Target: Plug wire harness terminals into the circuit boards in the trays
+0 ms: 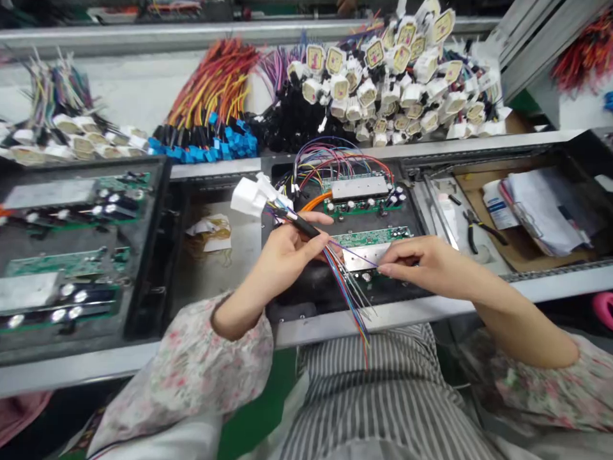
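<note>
My left hand (pixel 292 246) is closed around the black sleeve of a wire harness (pixel 305 225). The harness's white connector (pixel 249 197) points up and left, beyond my fingers. Loose blue, red, white and grey wires (pixel 347 294) hang from the sleeve toward my lap. My right hand (pixel 414 262) pinches the end of one purple wire (pixel 357 254), drawn out to the right of the bundle. Below both hands lies a circuit board (pixel 368 255) with a metal plate, partly hidden by them. Behind it sits a second board (pixel 361 187) with coloured wires attached.
Harnesses with white connectors (pixel 373 96) and a bundle with blue plugs (pixel 225 144) are heaped along the back. A black tray with boards (pixel 62 255) stands at left. Right of my hands are pliers (pixel 483 230), a white bottle (pixel 500 204) and papers (pixel 546 207).
</note>
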Available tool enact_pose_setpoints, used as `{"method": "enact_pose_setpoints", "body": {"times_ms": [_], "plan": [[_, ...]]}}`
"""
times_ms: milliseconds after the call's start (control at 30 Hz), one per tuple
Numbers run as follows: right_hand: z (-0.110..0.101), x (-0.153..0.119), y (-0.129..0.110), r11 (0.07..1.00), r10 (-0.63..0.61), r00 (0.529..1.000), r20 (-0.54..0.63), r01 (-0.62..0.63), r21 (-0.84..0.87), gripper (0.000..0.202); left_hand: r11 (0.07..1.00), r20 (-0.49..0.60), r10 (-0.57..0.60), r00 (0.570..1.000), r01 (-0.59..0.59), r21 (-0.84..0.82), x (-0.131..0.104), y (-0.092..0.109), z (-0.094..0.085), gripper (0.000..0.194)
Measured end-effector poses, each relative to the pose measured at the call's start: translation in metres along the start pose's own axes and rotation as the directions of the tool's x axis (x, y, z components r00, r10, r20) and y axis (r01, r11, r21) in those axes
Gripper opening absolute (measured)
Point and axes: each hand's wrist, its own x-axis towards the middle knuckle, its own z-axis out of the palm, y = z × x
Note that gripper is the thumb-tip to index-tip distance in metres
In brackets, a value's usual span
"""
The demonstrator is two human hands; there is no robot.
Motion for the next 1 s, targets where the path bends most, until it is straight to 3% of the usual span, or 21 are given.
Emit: {"method": "enact_pose_setpoints", "body": {"times_ms": [133,233,333,500,867,1000], "plan": [[-0.005,0.013,-0.003,0.971,-0.152,0.959,-0.238,0.099,-0.219,0.017,1.0,0.077,-0.003,0.997,0.002,0.006,-0.01,0.011,-0.008,0.02],[0.002,0.029,-0.004,0.968,-0.216,0.913,-0.346,0.155,-0.197,0.012,0.994,0.114,-0.01,0.993,0.023,-0.11,-0.015,0.015,-0.014,0.029],[0.016,0.047,-0.003,0.969,-0.234,0.925,-0.298,0.199,-0.144,0.006,0.994,0.017,-0.027,0.999,0.029,-0.106,-0.014,0.012,-0.017,0.037],[0.032,0.067,0.003,0.95,-0.258,0.939,-0.227,0.203,-0.239,0.006,0.999,-0.069,-0.026,0.997,0.024,-0.02,-0.008,0.003,-0.019,0.041],[0.036,0.077,0.009,0.93,-0.273,0.946,-0.175,0.213,-0.3,0.009,1.0,-0.131,0.014,0.991,-0.015,0.0,-0.006,0.002,-0.018,0.027],[0.031,0.065,0.0,0.95,-0.225,0.953,-0.204,0.167,-0.264,0.013,1.0,-0.156,0.013,0.988,-0.014,-0.008,-0.004,-0.002,-0.017,0.023]]}}
